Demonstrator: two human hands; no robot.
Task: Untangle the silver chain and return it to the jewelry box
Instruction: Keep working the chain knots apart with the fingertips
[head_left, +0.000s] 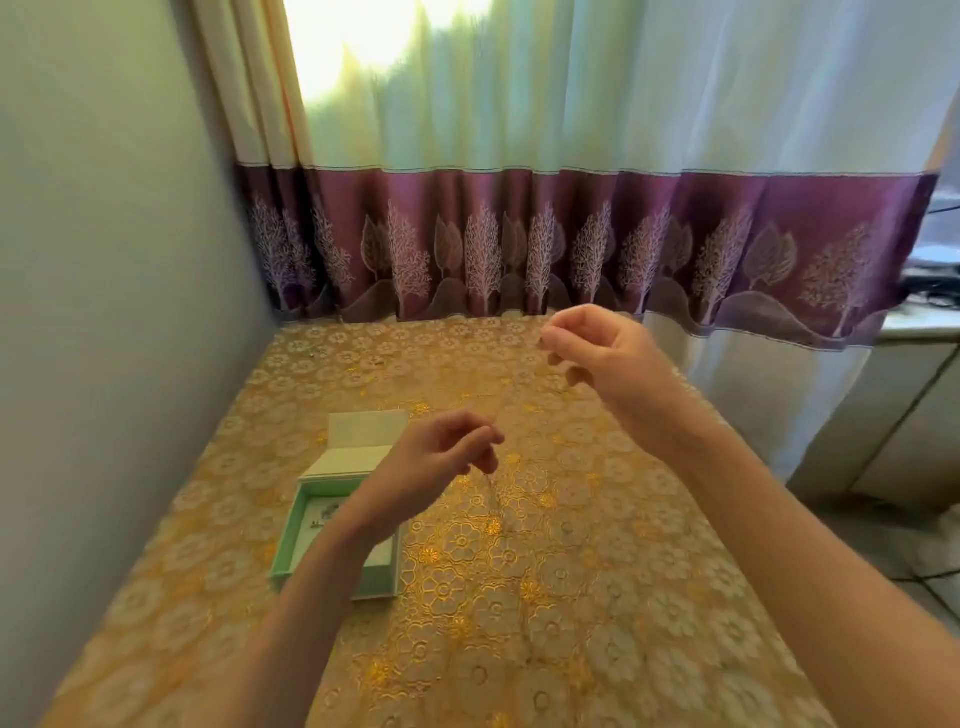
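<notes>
Both hands are raised above the surface (571, 571), which carries a gold floral cloth, and they are held well apart, probably to draw the silver chain (490, 486) out so that any knot shows against the air instead of bunching in a palm. The left hand (447, 447) has its fingers curled with the tips pinched together, and a thin, faint strand hangs down from them toward the cloth; that is the only part of the chain that can be made out. The right hand (597, 348) is higher and nearer the far edge, its thumb and forefinger pinched as though on the other end, but blur hides whether the chain really reaches it. The jewelry box (306, 519), pale green, lies open near the left edge of the surface, directly beneath the left forearm, its lid (363, 431) folded back toward the far edge, so it is ready to take the chain. The chain is not yet in it. A curtain (519, 234) hangs behind the far edge.
</notes>
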